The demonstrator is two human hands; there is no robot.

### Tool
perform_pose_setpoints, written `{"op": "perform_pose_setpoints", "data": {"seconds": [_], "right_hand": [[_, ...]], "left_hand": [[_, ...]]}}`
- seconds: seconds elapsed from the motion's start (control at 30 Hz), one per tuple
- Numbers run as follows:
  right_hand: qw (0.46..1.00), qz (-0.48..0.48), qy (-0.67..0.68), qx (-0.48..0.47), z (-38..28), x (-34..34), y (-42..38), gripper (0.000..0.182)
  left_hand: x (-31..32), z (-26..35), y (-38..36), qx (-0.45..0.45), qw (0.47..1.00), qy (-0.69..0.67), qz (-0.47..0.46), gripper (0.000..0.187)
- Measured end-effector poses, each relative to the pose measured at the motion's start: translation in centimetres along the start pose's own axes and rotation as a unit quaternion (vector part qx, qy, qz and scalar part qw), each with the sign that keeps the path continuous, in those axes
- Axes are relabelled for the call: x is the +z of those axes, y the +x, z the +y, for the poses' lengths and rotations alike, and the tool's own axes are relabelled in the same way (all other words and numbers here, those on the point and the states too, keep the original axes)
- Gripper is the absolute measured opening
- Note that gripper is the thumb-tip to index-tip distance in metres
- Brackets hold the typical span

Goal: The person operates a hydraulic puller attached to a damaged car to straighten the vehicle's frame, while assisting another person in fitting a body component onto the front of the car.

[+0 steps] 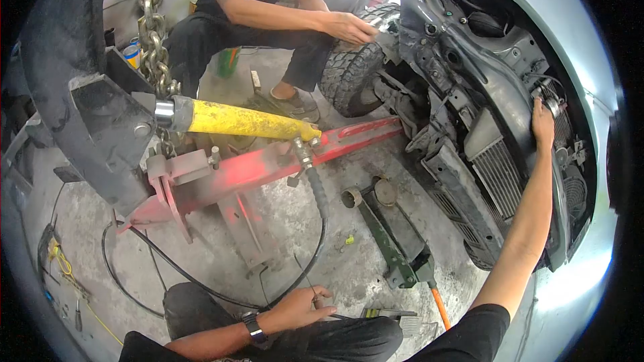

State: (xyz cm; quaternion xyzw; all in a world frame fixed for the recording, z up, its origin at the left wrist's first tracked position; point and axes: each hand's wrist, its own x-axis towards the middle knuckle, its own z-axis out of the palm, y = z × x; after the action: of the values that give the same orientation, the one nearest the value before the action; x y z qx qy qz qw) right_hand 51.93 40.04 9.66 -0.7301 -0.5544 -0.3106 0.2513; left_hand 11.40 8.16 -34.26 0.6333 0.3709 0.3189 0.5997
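Observation:
My left hand [296,309], with a dark watch on the wrist, rests over my knee. Its fingers are curled, and a thin dark rod [306,275] rises from them. My right arm reaches far out to the vehicle's stripped front end [493,90]. There my right hand [543,124] is at a round silver metal part [554,105] behind the grey front beam, fingers pressed against it and partly hidden. Below the beam sits a finned cooler [500,174].
A red pulling beam [268,169] with a yellow hydraulic cylinder [245,119], black hose [323,228] and heavy chain [153,33] stands before me. A green floor jack [389,228] with an orange handle lies right. Another person [251,7] crouches by the tire [352,70], one hand near it.

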Motion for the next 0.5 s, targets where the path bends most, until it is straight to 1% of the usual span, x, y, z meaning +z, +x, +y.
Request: {"op": "perform_pose_setpoints", "data": {"seconds": [0.13, 0.33, 0.5], "right_hand": [[1.000, -0.004, 0.000, 0.008, -0.01, -0.03, 0.08, 0.066], [1.000, -0.001, -0.009, -0.016, -0.11, -0.21, -0.19, 0.064], [1.000, 0.002, -0.006, -0.017, -0.27, -0.33, -0.50, 0.064]], "left_hand": [[0.10, -0.28, -0.01, 0.007, 1.000, 0.000, -0.001, 0.046], [-0.14, 0.42, -0.12, -0.011, 1.000, -0.017, -0.011, 0.047], [-0.15, 0.47, -0.07, -0.019, 1.000, -0.012, -0.017, 0.048]]}}
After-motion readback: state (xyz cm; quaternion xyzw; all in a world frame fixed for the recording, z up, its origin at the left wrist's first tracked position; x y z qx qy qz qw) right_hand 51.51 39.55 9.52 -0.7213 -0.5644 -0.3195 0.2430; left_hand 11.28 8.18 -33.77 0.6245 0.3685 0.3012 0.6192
